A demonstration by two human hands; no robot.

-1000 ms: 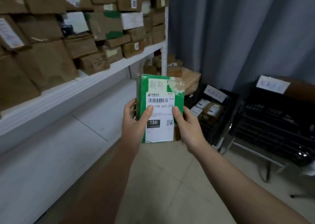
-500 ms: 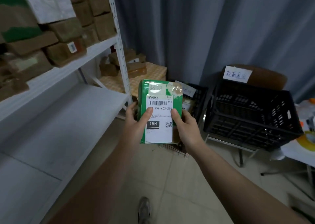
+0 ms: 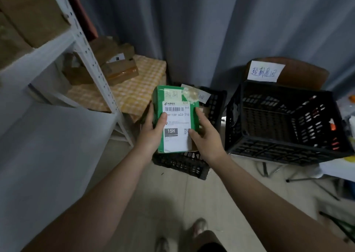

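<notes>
The green parcel hides most of the smaller black crate; the fine print on its label is too small to read.

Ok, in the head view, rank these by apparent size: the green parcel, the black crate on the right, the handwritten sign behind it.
1. black crate.
2. green parcel, though held nearer the camera, so it looks enlarged.
3. handwritten sign, clearly smallest.
</notes>
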